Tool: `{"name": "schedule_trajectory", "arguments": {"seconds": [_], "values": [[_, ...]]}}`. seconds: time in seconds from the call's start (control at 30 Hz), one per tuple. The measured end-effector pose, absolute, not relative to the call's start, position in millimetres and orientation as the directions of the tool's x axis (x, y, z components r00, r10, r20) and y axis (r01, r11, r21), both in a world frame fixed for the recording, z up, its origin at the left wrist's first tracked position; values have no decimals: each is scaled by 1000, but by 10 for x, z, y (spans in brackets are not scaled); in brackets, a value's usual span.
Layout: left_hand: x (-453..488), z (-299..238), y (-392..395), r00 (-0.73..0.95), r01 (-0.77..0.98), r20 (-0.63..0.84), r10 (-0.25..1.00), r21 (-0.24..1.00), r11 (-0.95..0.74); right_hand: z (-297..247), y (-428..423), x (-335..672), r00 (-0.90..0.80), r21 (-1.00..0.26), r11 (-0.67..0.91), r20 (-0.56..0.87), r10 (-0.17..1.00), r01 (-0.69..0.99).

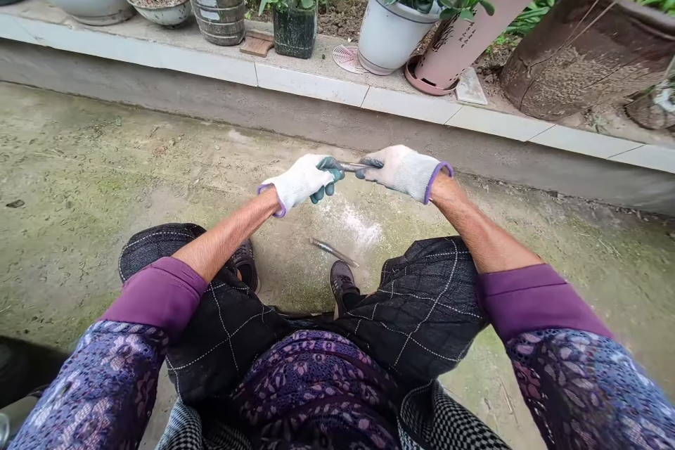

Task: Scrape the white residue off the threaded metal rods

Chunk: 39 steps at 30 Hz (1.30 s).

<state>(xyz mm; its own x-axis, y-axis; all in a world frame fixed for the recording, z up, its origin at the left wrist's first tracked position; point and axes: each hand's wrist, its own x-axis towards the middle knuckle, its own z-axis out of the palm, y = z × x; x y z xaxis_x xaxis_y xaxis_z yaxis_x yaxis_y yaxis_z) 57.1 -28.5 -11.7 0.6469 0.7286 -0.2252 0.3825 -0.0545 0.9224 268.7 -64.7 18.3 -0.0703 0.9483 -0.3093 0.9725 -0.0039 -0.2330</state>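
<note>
Both my hands wear white work gloves with dark green coated fingers and purple cuffs. A short grey metal rod (352, 166) runs level between them, over the concrete floor. Its left end is gripped by my left hand (309, 179), with the fingers curled around it. The other end sits pinched in the fingers of my right hand (395, 167). Each end of the rod is hidden by the gloves. A second metal rod (333, 251) lies on the floor by my shoe (344, 280). White powder (353, 225) is scattered on the concrete below my hands.
A low tiled ledge (311, 88) crosses in front of me. On it stand a white pot (390, 31) with a leafy plant, a dark square pot (294, 31), a pink planter (448, 49) and a large brown urn (580, 49). My knees flank the work spot.
</note>
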Motion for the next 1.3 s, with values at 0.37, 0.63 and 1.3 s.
{"name": "schedule_trajectory", "arguments": {"seconds": [0.37, 0.63, 1.3], "values": [[381, 66, -279, 618, -27, -170, 767, 971, 237, 121, -525, 2696, -23, -129, -5, -215, 976, 992], [335, 93, -107, 467, -200, -269, 842, 896, 397, 139, -674, 2346, -156, 98, 194, -303, 940, 976], [248, 44, -555, 689, 177, -275, 670, 961, 212, 91, -549, 2672, -58, -351, -1, -159, 986, 937]]}}
